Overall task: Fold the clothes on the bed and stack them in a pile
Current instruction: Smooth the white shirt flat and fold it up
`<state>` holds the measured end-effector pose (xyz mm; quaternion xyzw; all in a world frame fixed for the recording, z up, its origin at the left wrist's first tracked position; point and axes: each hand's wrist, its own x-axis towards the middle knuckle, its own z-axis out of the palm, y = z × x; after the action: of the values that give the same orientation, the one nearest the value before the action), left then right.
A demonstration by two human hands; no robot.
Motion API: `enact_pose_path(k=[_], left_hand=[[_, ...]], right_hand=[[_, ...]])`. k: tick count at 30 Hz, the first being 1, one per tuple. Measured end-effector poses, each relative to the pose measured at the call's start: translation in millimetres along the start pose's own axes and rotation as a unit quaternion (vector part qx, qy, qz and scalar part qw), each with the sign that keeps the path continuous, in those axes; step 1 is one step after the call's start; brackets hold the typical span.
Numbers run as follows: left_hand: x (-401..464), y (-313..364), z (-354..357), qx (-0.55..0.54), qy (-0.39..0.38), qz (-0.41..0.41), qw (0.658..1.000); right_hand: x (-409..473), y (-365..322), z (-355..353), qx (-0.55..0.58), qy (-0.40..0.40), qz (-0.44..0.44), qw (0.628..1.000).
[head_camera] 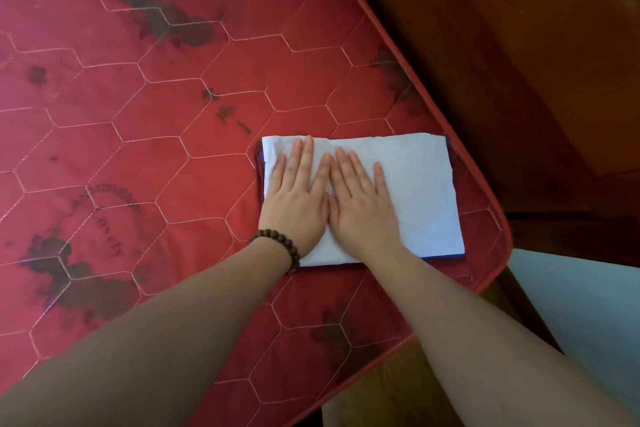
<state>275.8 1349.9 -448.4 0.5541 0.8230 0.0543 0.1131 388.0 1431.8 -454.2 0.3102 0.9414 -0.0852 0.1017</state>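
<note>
Head view: flat white folded cloth

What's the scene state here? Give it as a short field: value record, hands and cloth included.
surface: red quilted mattress with white hexagon stitching and dark printed marks
cloth: folded white rectangular garment, near the mattress corner
under cloth: dark blue edge shows along the near-right border; what it belongs to cannot be told
left hand: flat, fingers straight, presses on the garment's left part
right hand: flat, fingers straight, presses beside the left hand, thumbs touching
wrist: brown wooden bead bracelet on the left wrist
beyond bed: brown wooden floor
</note>
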Motion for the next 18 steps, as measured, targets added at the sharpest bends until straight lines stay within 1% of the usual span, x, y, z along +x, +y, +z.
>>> enact_pose_path(k=[2, 4, 7, 10, 11, 15, 18], left_hand=[[0, -1, 6, -0.01, 0.007, 0.021, 1.0], [-1, -1, 11, 0.002, 0.005, 0.019, 1.0], [-2, -2, 14, 0.019, -0.012, 0.003, 1.0], [-3, -3, 15, 0.022, 0.0, -0.008, 1.0], [-4, -3, 16, 0.018, 0.007, -0.016, 1.0], [-4, -4, 19, 0.0, 0.023, -0.023, 0.999], [-2, -6, 23, -0.001, 0.029, -0.023, 0.999]], right_hand=[[-1, 14, 5, -0.018, 0.003, 0.004, 1.0], [-5, 29, 6, -0.03, 0.007, 0.006, 1.0], [-13, 56, 4, -0.028, 0.02, 0.064, 0.997], [-25, 79, 0, -0.008, 0.025, 0.134, 0.991], [-27, 82, -1, 0.004, 0.024, 0.143, 0.989], [-29, 85, 1, 0.043, 0.032, 0.135, 0.989], [-28, 87, 6, 0.055, 0.056, 0.135, 0.988]])
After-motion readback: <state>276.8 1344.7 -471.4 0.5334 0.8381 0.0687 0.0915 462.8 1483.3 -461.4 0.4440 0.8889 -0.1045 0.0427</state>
